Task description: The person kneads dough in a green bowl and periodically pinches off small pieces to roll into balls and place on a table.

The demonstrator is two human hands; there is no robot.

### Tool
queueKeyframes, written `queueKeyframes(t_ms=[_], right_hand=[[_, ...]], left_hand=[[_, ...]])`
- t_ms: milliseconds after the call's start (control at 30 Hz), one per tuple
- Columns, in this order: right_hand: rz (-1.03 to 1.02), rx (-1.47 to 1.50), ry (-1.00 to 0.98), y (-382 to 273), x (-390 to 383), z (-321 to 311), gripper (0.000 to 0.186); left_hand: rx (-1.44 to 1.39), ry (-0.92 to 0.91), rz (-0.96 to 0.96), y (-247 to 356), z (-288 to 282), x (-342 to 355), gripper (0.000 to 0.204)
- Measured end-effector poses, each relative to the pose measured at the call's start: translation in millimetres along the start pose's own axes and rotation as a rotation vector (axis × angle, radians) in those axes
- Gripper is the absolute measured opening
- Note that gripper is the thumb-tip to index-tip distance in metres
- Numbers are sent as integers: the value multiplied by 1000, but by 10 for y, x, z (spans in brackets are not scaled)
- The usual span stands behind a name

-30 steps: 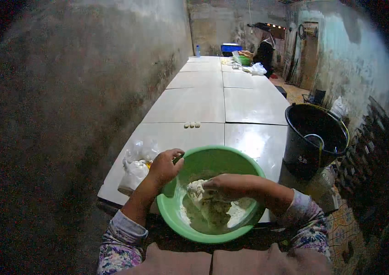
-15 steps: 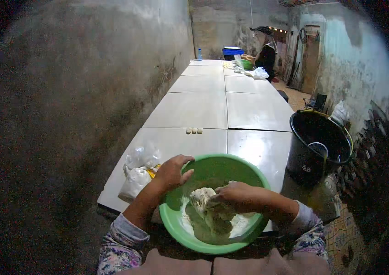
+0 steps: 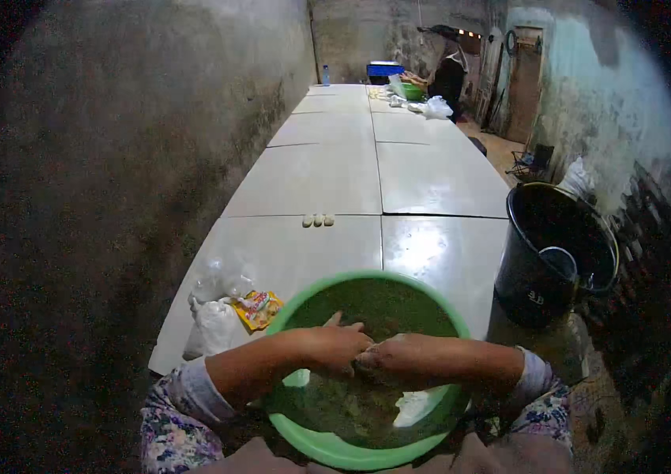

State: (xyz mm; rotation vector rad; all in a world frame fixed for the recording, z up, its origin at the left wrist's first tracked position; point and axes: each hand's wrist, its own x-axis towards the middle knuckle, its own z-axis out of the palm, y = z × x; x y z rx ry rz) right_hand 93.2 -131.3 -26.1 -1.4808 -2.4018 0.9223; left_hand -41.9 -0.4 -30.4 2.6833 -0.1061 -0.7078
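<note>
A wide green basin [image 3: 447, 302] sits in front of me at the near end of the table. Inside it my left hand [image 3: 341, 346] meets my right hand [image 3: 400, 354], fingertips touching near the middle. Two digits of the left hand stick out apart; its others are partly hidden. The right hand's fingers are curled in, and whatever lies within them is hidden. Pale dough smears show where the hands meet, while the main lump cannot be made out beneath them. White flour [image 3: 413, 407] clings to the basin's inner side at the lower right.
Left of the basin lie a plastic bag of white powder [image 3: 214, 330] and a yellow packet [image 3: 257, 310]. Three small pale pieces [image 3: 318, 221] rest farther up the white table [image 3: 304, 178]. A black bucket [image 3: 537, 276] stands at right. A person [image 3: 449, 83] works at the far end.
My left hand has left the basin's rim and come in against the right hand. The dough lump, visible before, is now covered. The view has tilted slightly, uncovering more of the yellow packet.
</note>
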Motion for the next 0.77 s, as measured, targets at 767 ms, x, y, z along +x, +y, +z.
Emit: queueKeyframes(t_ms=[767], right_hand=[[45, -92, 28, -106, -220, -208, 28]], left_hand=[[-144, 340, 198, -43, -23, -33, 35]])
